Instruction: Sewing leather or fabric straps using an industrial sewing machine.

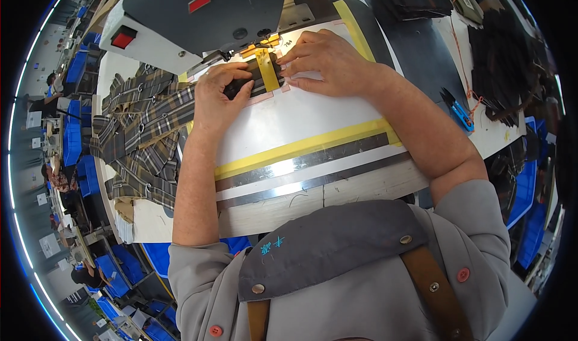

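A dark plaid fabric strip lies across a white board, reaching the sewing machine. My left hand is curled over the strip, fingers along its far edge and thumb near its close edge. Across the strip's right part lies a yellow marked strip. Just right of it, my right hand has bent fingers closed at the strip's end; the fingertips partly cover what they grip. Yellow tape borders the white board. A lamp lights the spot beneath the machine's head.
More plaid pieces with round metal rings hang together at the left. Blue thread snips lie on the right, near stacked dark fabric pieces. A metal ruler-like bar runs along the board's front. Blue bins and people stand farther left.
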The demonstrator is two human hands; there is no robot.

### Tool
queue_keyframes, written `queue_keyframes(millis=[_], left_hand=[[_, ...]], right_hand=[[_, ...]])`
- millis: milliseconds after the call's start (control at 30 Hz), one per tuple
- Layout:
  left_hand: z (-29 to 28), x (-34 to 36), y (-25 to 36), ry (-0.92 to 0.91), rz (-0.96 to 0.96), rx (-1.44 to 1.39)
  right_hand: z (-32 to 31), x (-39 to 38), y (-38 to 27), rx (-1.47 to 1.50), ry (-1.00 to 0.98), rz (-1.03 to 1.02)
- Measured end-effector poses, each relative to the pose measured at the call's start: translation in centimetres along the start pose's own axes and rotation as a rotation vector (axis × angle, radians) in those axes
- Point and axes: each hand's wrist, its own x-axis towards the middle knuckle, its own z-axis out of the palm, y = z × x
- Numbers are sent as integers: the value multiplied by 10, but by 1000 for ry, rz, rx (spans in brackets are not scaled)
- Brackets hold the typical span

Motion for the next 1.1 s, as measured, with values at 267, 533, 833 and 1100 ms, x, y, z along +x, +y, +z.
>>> queue_keyframes(millis=[267,533,833,1100], left_hand=[[-99,-38,-50,-114,-328,548],[-159,-43,-96,-262,-457,674],[-205,-73,-55,-87,-526,-317],[-144,-28,42,510,-393,-1624]], right_hand=[[3,2,4,15,114,-63],[-2,4,-5,43,58,-43],[-5,2,-8,26,79,-82],[-43,-8,-136,841,-445,324]])
